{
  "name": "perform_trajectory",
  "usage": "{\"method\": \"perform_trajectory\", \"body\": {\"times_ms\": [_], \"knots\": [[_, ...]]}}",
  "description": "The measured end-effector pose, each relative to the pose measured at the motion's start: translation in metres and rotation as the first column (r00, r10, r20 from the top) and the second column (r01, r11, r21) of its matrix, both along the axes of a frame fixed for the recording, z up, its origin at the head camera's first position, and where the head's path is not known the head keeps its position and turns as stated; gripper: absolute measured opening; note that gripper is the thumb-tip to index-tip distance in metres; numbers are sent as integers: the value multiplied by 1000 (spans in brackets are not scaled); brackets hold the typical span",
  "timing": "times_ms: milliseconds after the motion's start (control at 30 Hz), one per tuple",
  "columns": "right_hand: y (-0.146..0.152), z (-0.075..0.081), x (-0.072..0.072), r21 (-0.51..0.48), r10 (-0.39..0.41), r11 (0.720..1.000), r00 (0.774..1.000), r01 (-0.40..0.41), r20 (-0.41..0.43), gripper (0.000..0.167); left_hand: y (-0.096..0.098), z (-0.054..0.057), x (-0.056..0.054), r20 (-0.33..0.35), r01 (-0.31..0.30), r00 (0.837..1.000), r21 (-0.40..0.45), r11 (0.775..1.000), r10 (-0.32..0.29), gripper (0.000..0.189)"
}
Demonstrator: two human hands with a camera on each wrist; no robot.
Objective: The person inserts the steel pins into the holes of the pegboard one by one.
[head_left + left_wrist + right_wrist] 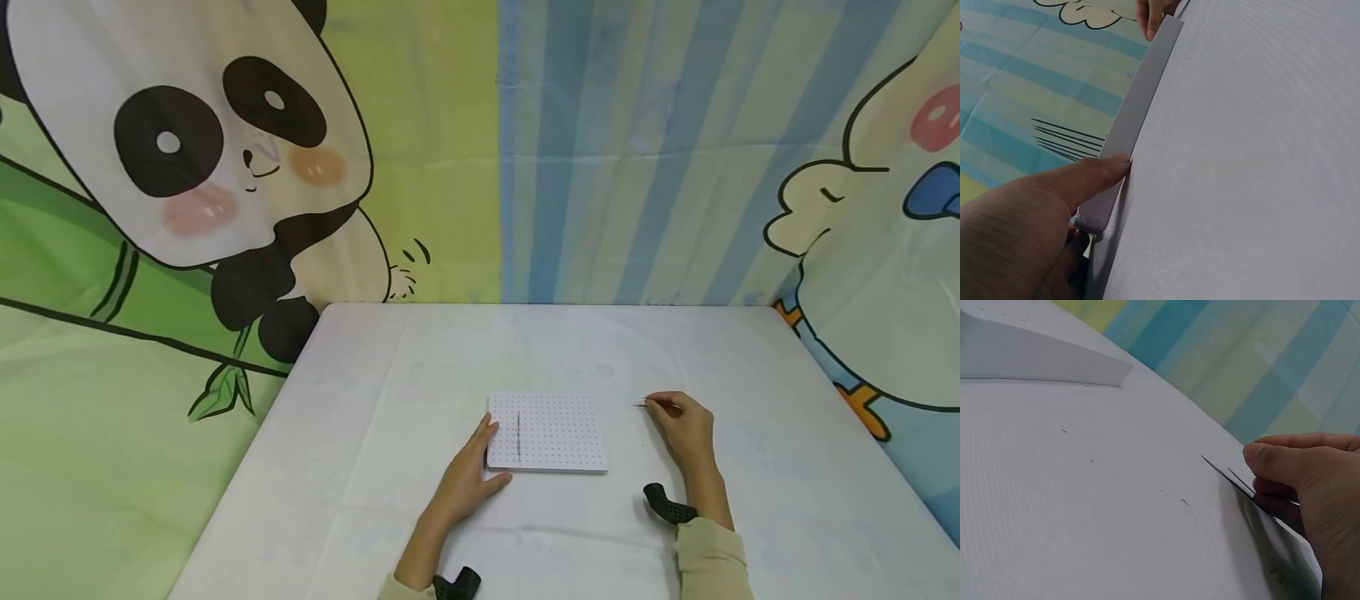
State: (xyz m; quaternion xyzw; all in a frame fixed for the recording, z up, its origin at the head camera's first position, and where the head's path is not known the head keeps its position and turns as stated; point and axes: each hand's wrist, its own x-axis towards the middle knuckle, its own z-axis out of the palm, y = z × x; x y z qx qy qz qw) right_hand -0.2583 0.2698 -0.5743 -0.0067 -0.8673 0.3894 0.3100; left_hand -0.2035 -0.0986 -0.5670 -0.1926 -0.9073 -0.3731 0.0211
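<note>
A white pegboard (555, 433) with rows of small holes lies on the table. Several thin dark metal pins (518, 435) stand in a column near its left side; the left wrist view shows these pins (1067, 139) side-on. At the board's front left corner my left hand (463, 479) holds it, thumb (1107, 170) on the front edge and fingers along the left side. To the right of the board, my right hand (684, 427) pinches two thin dark pins (1229, 478) low over the table, their points directed left.
A white cloth covers the table (420, 350). Tiny dark and reddish specks (1185, 502) lie on it near the right hand. Printed curtains (435, 150) hang behind and beside the table. Each wrist wears a black device (669, 505).
</note>
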Motion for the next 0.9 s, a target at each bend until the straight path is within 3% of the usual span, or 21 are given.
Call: {"method": "perform_trajectory", "body": {"times_ms": [167, 467, 700, 900], "knots": [[-1, 0, 0, 52, 9, 999, 1000, -10, 8, 11, 0, 0, 0, 21, -5, 1000, 5, 1000, 5, 81], [0, 1, 6, 122, 27, 992, 999, -29, 20, 13, 0, -1, 0, -15, 3, 1000, -1, 1000, -3, 81], [5, -4, 10, 126, 40, 991, 993, -54, 108, 9, 1, -1, 0, 21, -8, 1000, -15, 1000, 9, 81], [5, -4, 9, 137, 65, 988, 994, -77, 90, 5, 0, 1, 0, 15, -3, 1000, -11, 1000, 3, 81]]}}
